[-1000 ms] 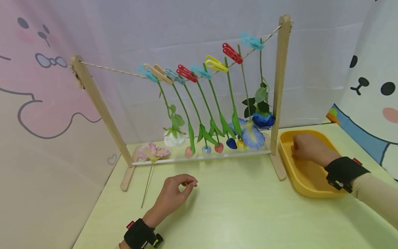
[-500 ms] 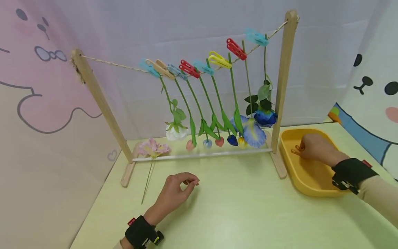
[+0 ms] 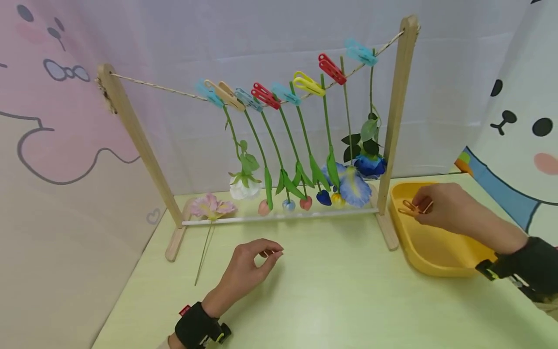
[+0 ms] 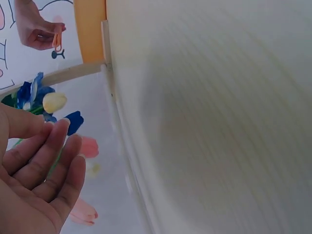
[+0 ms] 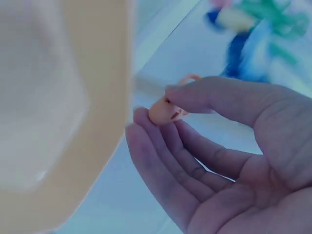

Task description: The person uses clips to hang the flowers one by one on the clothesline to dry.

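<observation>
My right hand (image 3: 455, 208) pinches an orange clothespin (image 3: 406, 210) above the yellow tray (image 3: 411, 259). In the right wrist view, thumb and fingertips press on the clothespin (image 5: 160, 113), beside the tray's wall. My left hand (image 3: 244, 269) hovers over the table with loosely bent fingers and holds nothing; the left wrist view shows its bare fingertips (image 4: 74, 168). Nearest to it on the left lies a pink artificial flower (image 3: 212, 207), its thin stem on the table and its bloom by the white crossbar (image 3: 279, 218).
A cord (image 3: 159, 87) runs between two wooden posts (image 3: 396, 111). Several colored clothespins hold artificial flowers upside down from it: a white rose (image 3: 245, 186), several tulips (image 3: 323, 197), a blue iris (image 3: 355, 186) and a blue rose (image 3: 369, 166). A printed curtain stands behind.
My right hand has risen from the tray's bottom with the orange clothespin, which was hidden at first. The left hand has barely moved.
</observation>
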The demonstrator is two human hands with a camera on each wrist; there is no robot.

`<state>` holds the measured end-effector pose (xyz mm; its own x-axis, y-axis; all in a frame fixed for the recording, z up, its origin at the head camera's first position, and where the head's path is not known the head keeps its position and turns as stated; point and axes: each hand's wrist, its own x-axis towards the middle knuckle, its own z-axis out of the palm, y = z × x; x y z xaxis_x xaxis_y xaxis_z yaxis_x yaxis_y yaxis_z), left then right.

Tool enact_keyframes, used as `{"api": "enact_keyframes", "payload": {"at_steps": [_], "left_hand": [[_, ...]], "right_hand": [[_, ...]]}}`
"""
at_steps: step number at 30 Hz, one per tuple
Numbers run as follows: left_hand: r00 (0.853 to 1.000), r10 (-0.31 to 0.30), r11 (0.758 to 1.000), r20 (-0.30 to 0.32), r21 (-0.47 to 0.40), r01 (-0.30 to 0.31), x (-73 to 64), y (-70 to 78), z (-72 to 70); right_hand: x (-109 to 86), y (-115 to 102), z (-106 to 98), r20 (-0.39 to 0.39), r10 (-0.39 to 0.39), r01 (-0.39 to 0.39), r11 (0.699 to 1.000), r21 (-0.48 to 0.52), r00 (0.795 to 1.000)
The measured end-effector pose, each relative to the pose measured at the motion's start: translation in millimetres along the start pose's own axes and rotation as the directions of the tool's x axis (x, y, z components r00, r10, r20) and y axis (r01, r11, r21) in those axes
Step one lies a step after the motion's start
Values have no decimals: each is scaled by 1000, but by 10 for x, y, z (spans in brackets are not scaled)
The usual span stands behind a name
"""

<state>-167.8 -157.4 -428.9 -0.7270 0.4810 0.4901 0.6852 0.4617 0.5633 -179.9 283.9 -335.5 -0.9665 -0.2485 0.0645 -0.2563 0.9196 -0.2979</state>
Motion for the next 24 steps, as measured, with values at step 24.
{"api": "enact_keyframes", "payload": {"at_steps": [24], "left_hand": [[992, -84, 984, -91, -166, 68, -92, 391, -6]], "right_hand": [[211, -1840, 946, -122, -483, 485, 765, 423, 867]]}}
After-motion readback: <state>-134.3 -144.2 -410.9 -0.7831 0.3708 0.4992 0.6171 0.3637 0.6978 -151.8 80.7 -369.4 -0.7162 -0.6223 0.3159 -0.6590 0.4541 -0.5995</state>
